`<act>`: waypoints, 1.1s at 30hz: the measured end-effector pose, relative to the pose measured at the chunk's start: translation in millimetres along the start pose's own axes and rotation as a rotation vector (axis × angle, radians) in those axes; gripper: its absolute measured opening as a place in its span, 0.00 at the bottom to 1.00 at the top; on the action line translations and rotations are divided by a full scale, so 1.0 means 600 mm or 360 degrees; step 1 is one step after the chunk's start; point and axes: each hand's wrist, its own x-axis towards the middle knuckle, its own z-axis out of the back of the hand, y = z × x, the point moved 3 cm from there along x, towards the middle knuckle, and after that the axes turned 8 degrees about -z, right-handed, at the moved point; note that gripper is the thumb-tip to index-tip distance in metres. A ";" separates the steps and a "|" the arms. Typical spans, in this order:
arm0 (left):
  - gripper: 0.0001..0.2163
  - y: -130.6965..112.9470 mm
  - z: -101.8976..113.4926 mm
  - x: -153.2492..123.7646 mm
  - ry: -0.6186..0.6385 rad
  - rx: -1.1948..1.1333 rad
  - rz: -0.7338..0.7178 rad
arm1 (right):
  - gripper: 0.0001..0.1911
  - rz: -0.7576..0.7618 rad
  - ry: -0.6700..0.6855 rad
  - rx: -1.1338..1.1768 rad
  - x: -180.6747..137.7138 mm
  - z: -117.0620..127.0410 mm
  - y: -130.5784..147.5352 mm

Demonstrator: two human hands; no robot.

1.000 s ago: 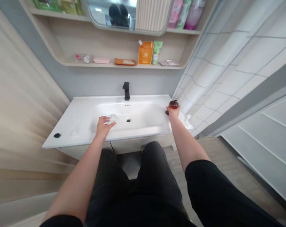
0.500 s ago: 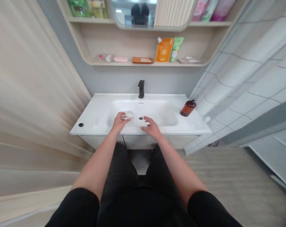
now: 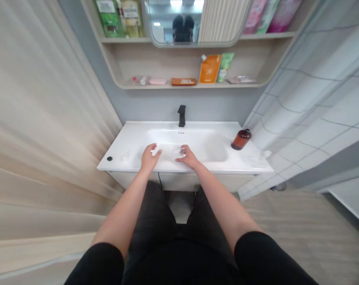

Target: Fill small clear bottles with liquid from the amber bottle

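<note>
Clasping a clear, seemingly rounded vessel [image 3: 176,151], the right grip [image 3: 189,158] faces the gaping left grip [image 3: 149,159].

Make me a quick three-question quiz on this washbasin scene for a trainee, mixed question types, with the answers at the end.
1. Short answer: which hand holds the clear container?
2. True or false: the green tube stands to the left of the orange pouch.
3. Multiple choice: where is the brown bottle?
A) On the floor
B) On the counter, right of the basin
C) On the upper shelf

Key:
1. The right hand.
2. False; the green tube is on the right of the orange pouch.
3. B
</note>
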 end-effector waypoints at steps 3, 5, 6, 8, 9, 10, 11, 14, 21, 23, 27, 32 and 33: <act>0.09 0.024 0.123 0.020 -0.0313 0.0461 -0.0033 | 0.46 0.0081 -0.0028 0.0006 0.006 -0.002 0.000; 0.14 0.044 0.184 0.035 -0.0209 0.0755 0.0040 | 0.45 0.0110 -0.0044 0.0014 0.007 -0.002 0.003; 0.17 0.054 0.205 0.042 -0.0127 0.0907 0.0104 | 0.45 0.0110 -0.0042 0.0015 0.007 -0.002 0.005; 0.23 0.073 0.230 0.053 0.0031 0.1105 0.0221 | 0.44 0.0106 -0.0006 0.0002 0.004 -0.002 0.007; 0.25 0.080 0.235 0.057 0.0089 0.1150 0.0264 | 0.44 0.0105 0.0018 -0.0011 0.002 -0.003 0.008; 0.25 0.085 0.236 0.059 0.0134 0.1165 0.0291 | 0.44 0.0107 0.0037 -0.0024 0.001 -0.003 0.009; 0.25 0.089 0.234 0.060 0.0165 0.1164 0.0305 | 0.44 0.0105 0.0042 -0.0032 0.000 -0.003 0.010; 0.19 0.086 0.214 0.059 0.0213 0.1122 0.0279 | 0.45 0.0074 0.0036 -0.0031 -0.002 -0.002 0.009; 0.13 -0.025 0.077 0.036 0.0459 0.0202 -0.0115 | 0.44 0.0102 0.0074 0.0058 -0.001 -0.002 0.007; 0.13 -0.067 0.037 0.038 0.0508 0.0143 -0.0281 | 0.44 0.0130 0.0066 0.0071 -0.001 -0.002 0.006; 0.12 -0.115 -0.008 0.056 0.0608 0.0123 -0.0383 | 0.43 0.0171 0.0098 0.0089 -0.003 -0.003 0.007; 0.12 -0.132 -0.036 0.085 0.0792 0.0253 -0.0477 | 0.42 0.0205 0.0082 0.0101 -0.008 -0.004 0.015; 0.12 -0.134 -0.045 0.088 0.0838 0.0289 -0.0511 | 0.43 0.0207 0.0080 0.0100 -0.009 -0.004 0.017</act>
